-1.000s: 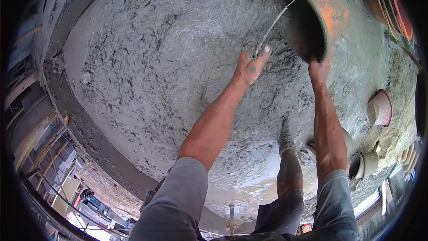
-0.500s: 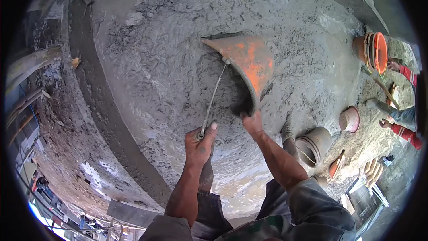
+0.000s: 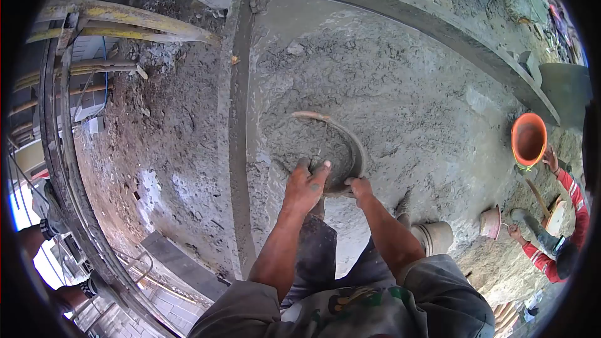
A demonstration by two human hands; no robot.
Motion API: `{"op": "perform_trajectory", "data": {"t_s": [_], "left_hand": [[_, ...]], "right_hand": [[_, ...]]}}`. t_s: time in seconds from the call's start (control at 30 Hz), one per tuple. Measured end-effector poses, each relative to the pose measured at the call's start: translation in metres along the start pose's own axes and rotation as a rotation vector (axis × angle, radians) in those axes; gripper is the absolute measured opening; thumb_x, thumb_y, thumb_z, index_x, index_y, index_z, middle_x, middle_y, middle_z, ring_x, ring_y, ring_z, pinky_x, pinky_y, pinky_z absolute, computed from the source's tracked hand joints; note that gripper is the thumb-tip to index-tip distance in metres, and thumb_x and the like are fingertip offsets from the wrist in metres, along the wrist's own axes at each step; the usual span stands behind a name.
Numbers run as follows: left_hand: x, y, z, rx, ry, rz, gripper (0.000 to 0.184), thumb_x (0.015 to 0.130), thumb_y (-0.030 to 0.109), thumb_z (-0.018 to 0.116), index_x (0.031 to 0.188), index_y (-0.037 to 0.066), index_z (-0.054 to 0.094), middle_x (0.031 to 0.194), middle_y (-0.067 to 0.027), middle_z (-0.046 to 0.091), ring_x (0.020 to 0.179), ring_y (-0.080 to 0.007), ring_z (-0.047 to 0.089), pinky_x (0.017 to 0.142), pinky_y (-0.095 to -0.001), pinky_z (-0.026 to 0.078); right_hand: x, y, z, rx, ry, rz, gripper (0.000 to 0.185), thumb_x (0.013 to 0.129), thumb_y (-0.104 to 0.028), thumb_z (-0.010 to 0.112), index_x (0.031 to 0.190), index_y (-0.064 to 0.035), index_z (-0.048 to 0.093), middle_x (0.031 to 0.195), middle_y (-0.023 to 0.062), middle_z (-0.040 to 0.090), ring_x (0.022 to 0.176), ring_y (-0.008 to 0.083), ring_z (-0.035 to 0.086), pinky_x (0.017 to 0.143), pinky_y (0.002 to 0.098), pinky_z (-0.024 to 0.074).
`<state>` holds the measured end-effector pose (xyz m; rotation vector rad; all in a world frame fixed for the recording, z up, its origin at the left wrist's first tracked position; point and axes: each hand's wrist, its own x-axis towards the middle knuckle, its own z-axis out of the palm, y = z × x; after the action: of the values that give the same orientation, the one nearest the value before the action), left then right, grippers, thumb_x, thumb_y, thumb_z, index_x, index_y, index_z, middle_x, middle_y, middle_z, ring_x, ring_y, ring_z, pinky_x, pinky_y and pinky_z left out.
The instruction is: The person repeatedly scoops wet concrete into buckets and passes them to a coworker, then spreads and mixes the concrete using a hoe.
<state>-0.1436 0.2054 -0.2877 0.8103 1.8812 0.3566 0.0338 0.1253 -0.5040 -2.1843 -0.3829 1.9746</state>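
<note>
Head view: the bucket (image 3: 361, 152) is mid-frame, sunk into the wet concrete (image 3: 407, 100), mouth facing the camera with gray mix inside. The right hand (image 3: 359, 189) is pinching the lower right of its rim. The left hand (image 3: 306, 186) is at the lower left of the mouth, fingers curled, thumb sticking up, but honestly can't tell if it's gripping anything. Over at the right edge, a co-worker's hand (image 3: 551, 159) is right at an orange bucket (image 3: 529, 123), with a small pail (image 3: 490, 222) lower down.
</note>
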Motion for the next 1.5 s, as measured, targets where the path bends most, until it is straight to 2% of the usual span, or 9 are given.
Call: {"op": "perform_trajectory", "data": {"t_s": [0.17, 0.37, 0.53, 1.0, 1.1, 1.23, 1.3, 1.37, 1.5], "left_hand": [[-0.070, 0.032, -0.093, -0.316, 0.006, 0.050, 0.044, 0.082, 0.034, 0.063, 0.093, -0.008, 0.055, 0.067, -0.0064, 0.054, 0.059, -0.0119, 0.046, 0.051, -0.0285, 0.038], [-0.158, 0.077, -0.223, -0.331, 0.068, 0.035, 0.051, 0.080, 0.034, 0.063, 0.103, -0.011, 0.054, 0.092, -0.0192, 0.057, 0.088, -0.0227, 0.054, 0.075, -0.0350, 0.043], [-0.234, 0.104, -0.332, -0.802, 0.230, 0.264, 0.026, 0.082, 0.027, 0.061, 0.085, 0.004, 0.052, 0.062, 0.0012, 0.046, 0.043, -0.0024, 0.033, 0.036, -0.0189, 0.022], [-0.336, 0.150, -0.566, -0.515, 1.125, 0.684, 0.034, 0.084, 0.030, 0.063, 0.107, 0.008, 0.051, 0.067, 0.0028, 0.051, 0.040, -0.0003, 0.034, 0.031, -0.0152, 0.021], [-0.346, 0.149, -0.566, -0.440, 1.334, 0.716, 0.045, 0.085, 0.037, 0.058, 0.115, 0.004, 0.053, 0.085, -0.0070, 0.061, 0.072, -0.0143, 0.058, 0.056, -0.0261, 0.048], [-0.337, 0.156, -0.520, 0.062, 1.932, 0.459, 0.044, 0.078, 0.028, 0.069, 0.107, -0.003, 0.060, 0.110, -0.0167, 0.060, 0.095, -0.0281, 0.060, 0.079, -0.0379, 0.049], [-0.284, 0.148, -0.486, 0.065, 1.924, 0.581, 0.042, 0.080, 0.031, 0.066, 0.106, -0.002, 0.061, 0.105, -0.0175, 0.061, 0.089, -0.0300, 0.060, 0.077, -0.0387, 0.049], [-0.212, 0.169, -0.389, -0.186, 1.364, 0.726, 0.039, 0.087, 0.034, 0.057, 0.110, 0.003, 0.059, 0.105, -0.0134, 0.059, 0.087, -0.0251, 0.059, 0.082, -0.0359, 0.046], [-0.059, 0.127, -0.172, -0.133, 0.252, 0.453, 0.038, 0.089, 0.023, 0.055, 0.116, -0.004, 0.050, 0.112, -0.0156, 0.057, 0.104, -0.0228, 0.053, 0.092, -0.0344, 0.039]], "right_hand": [[-0.151, -0.089, -0.006, -0.273, 0.071, -0.247, 0.048, 0.064, -0.012, 0.063, 0.105, 0.0115, 0.055, 0.099, 0.0199, 0.062, 0.091, 0.0280, 0.059, 0.080, 0.0356, 0.0445], [-0.245, -0.162, 0.022, -0.597, 0.039, -0.487, 0.045, 0.062, -0.008, 0.060, 0.100, 0.0166, 0.055, 0.095, 0.0241, 0.062, 0.090, 0.0310, 0.060, 0.077, 0.0369, 0.0452], [-0.372, -0.240, 0.083, -0.758, -0.143, -0.680, 0.043, 0.059, -0.018, 0.056, 0.091, 0.0111, 0.060, 0.099, 0.0321, 0.057, 0.098, 0.0414, 0.056, 0.084, 0.0399, 0.0443], [-0.602, -0.362, 0.241, -0.812, -0.474, -1.228, 0.021, 0.064, -0.014, 0.057, 0.071, 0.0023, 0.066, 0.078, 0.0207, 0.064, 0.076, 0.0324, 0.064, 0.070, 0.0383, 0.0511], [-0.582, -0.357, 0.263, -0.593, -0.593, -1.359, 0.046, 0.072, -0.021, 0.056, 0.109, 0.0062, 0.053, 0.113, 0.0229, 0.054, 0.107, 0.0350, 0.052, 0.090, 0.0382, 0.0435], [-0.494, -0.327, 0.203, -0.626, -0.572, -1.365, 0.050, 0.077, -0.023, 0.054, 0.120, -0.0008, 0.047, 0.119, 0.0218, 0.050, 0.111, 0.0366, 0.048, 0.095, 0.0408, 0.0397], [-0.387, -0.287, 0.158, -0.619, -0.330, -1.186, 0.045, 0.072, -0.019, 0.056, 0.113, -0.0019, 0.054, 0.112, 0.0188, 0.054, 0.107, 0.0348, 0.051, 0.087, 0.0412, 0.0443], [-0.291, -0.238, 0.064, -0.641, -0.161, -0.694, 0.039, 0.075, -0.018, 0.052, 0.109, 0.0014, 0.055, 0.115, 0.0175, 0.055, 0.107, 0.0338, 0.053, 0.086, 0.0417, 0.0447], [-0.174, -0.060, -0.148, -0.367, 0.312, -0.202, 0.035, 0.075, -0.016, 0.051, 0.106, -0.0031, 0.058, 0.109, 0.0184, 0.060, 0.102, 0.0339, 0.057, 0.085, 0.0409, 0.0471]]}}
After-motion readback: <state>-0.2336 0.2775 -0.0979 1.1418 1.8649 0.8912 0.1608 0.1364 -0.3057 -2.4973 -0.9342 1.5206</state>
